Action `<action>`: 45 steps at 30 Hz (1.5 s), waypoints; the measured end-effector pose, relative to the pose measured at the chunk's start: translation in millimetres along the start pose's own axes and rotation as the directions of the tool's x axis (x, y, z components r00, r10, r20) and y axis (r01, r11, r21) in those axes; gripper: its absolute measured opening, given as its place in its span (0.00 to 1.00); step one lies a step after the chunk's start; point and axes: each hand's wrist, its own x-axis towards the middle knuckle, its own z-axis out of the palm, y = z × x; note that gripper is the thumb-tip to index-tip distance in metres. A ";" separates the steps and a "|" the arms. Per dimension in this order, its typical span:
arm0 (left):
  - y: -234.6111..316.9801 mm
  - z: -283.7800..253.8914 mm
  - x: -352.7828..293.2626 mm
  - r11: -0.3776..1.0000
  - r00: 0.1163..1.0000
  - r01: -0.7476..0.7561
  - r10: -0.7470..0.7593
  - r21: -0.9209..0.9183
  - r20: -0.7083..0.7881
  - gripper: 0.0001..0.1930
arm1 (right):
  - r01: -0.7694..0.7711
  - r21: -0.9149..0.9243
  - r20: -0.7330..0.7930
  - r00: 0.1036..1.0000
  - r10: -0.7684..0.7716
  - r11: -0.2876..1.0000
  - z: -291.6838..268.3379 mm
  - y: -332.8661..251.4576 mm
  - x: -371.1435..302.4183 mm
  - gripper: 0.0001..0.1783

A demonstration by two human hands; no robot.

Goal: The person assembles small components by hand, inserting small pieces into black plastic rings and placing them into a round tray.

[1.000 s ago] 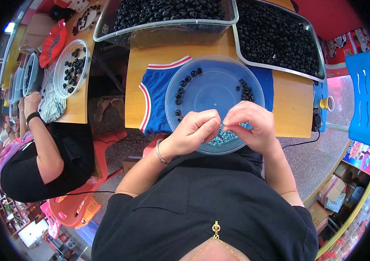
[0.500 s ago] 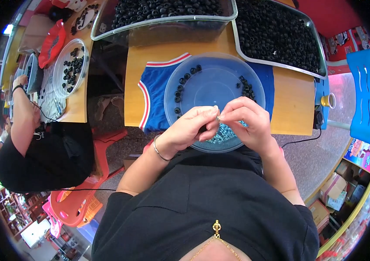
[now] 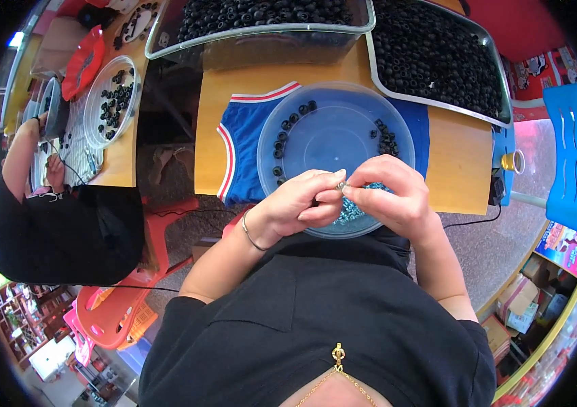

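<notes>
Above the near side of a round clear plastic tray (image 3: pixel 329 122), both hands meet at the fingertips. My right hand (image 3: pixel 397 200) pinches a tiny silvery metal piece (image 3: pixel 341 185) between thumb and forefinger. My left hand (image 3: pixel 302 200) is closed, its thumb tip against that same piece; a bit of a small black part (image 3: pixel 315 202) shows among its curled fingers, mostly hidden. Beneath the hands lies a heap of small shiny metal pieces (image 3: pixel 349 212). Several black ring-like parts (image 3: pixel 280 145) line the tray's left side, and more black parts (image 3: pixel 386 140) cluster on its right.
A clear bin (image 3: pixel 261 41) and a metal tray (image 3: pixel 438 108), both full of black parts, stand at the back. Blue cloth (image 3: pixel 241 149) lies under the round tray. At left, a co-worker (image 3: pixel 64 230) sits by another round tray (image 3: pixel 91 122). A blue chair (image 3: pixel 567 149) is at right.
My right hand has turned slightly and shifted a little right, fingers still at the metal piece. The co-worker's arm has moved, and a second hand now shows there.
</notes>
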 end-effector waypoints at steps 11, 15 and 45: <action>-3.9 15.8 1.2 0.335 0.755 -0.195 0.651 0.922 -0.077 0.07 | -0.392 0.289 -0.116 0.891 0.439 0.873 15.2 6.5 -10.9 0.09; -1.7 16.8 4.6 0.059 0.661 -0.209 0.744 0.976 0.097 0.06 | -0.394 0.299 -0.113 0.890 0.442 0.869 14.5 6.6 -10.3 0.09; 3.8 -0.8 2.7 -0.237 0.832 0.154 0.554 0.959 0.003 0.08 | -0.443 0.239 -0.176 0.855 0.487 0.864 4.2 15.0 -13.7 0.09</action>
